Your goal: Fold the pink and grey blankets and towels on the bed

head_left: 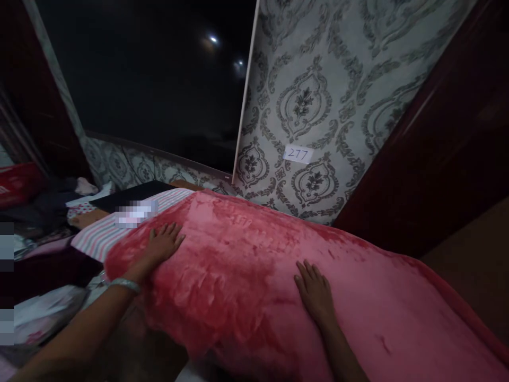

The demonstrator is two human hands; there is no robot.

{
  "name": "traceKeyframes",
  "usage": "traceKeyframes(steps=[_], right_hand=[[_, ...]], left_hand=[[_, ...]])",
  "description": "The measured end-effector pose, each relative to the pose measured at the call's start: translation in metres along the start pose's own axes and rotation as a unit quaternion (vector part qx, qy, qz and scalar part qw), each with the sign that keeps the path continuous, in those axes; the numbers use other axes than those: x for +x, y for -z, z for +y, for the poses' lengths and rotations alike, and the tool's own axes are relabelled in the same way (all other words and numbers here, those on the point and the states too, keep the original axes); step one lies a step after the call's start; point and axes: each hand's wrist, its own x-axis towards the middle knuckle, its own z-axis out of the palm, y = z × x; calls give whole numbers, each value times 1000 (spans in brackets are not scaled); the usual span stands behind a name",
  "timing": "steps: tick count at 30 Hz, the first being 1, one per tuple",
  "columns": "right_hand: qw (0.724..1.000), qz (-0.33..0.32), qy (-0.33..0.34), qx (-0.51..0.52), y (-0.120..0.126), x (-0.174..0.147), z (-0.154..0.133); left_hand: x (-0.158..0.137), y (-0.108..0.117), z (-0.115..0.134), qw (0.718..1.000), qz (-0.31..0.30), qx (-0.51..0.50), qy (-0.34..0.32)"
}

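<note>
A fuzzy red and pink blanket (246, 254) is spread over a long raised surface, its near edge hanging down in folds. Flat on its left part rests my left hand (164, 244), fingers spread, with a pale bracelet (126, 285) at the wrist. Farther right, my right hand (315, 289) lies on the blanket with its fingers stretched out. Neither hand holds anything. Beyond the blanket's left end a striped cloth (97, 237) shows, with a pixelated patch over part of it.
A large dark TV screen (159, 79) is on the patterned wall (302, 101), near a paper label (298, 154) reading 277. Dark wood panels (413, 159) stand at the right. Clothes and bags (47, 313) are heaped at the left, with a red bag (19, 183) behind.
</note>
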Motion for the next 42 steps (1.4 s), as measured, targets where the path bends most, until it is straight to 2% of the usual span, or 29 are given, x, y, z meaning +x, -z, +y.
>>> traceKeyframes(steps=[4,10,14,18,23,26,28,30,32,35,38,40,42], right_hand=[[1000,17,8,-1,-10,2,3],[999,36,5,11,-14,5,5],[999,45,8,25,-10,5,1],[996,70,5,48,-10,7,2],[988,114,16,99,-7,11,6],[989,100,16,107,3,17,5],[991,75,21,106,12,24,3],[992,59,23,108,19,35,1],[992,52,19,111,26,47,-1],[993,21,37,114,32,64,-4],[992,-13,55,110,34,73,-5],[994,-4,41,106,31,73,-7],[994,20,29,99,27,71,-8]], left_hand=[[26,8,-15,999,-1,33,17],[57,28,-24,998,-25,39,50],[65,42,-27,997,-41,36,48],[71,53,-27,997,-21,43,55],[80,59,-25,996,-24,45,70],[83,59,-22,996,-4,59,68],[87,56,-16,998,11,58,5],[92,51,-4,994,6,12,-107],[97,43,18,978,-7,-55,-203],[99,28,64,956,-16,-120,-267],[96,11,110,918,-39,-180,-352],[94,0,131,902,-46,-196,-381],[93,-11,141,907,-39,-193,-372]])
